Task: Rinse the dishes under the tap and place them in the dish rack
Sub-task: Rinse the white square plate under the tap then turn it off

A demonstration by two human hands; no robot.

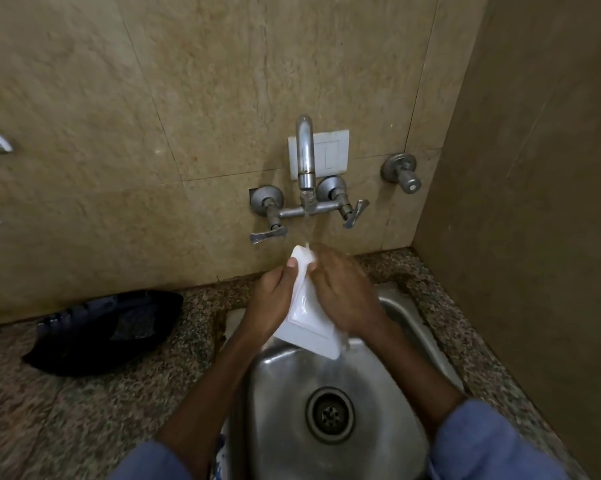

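1. White rectangular dish (307,311) held tilted over the sink (406,323), upper end under the stream from the tap (305,150), lower end pointing down toward the drain (330,414)
2. Left hand (271,303) closed on the left long edge, fingers curled round the rim; right hand (347,299) laid over the right side and upper end, pressed to the surface, probably rubbing
3. Handling, judged: stiff, looks like ceramic or hard plastic, cannot tell which; moderate weight at most; wet and glossy, so slippery; breakable if ceramic and dropped on the steel
4. Best hold, judged: both long edges at the raised rim, thumb on top and fingers beneath; flat centre too slick for a grip
5. Count: dishes 1; tap spouts 1, running; lever handles 2; separate wall valve (401,172) 1; sinks 1; drains 1
6. Dark cloth or bag (105,329) on the desk (84,410) left of the sink, count 1, kind unclear
7. Dish rack not in view; rinsing under way, placing not yet done
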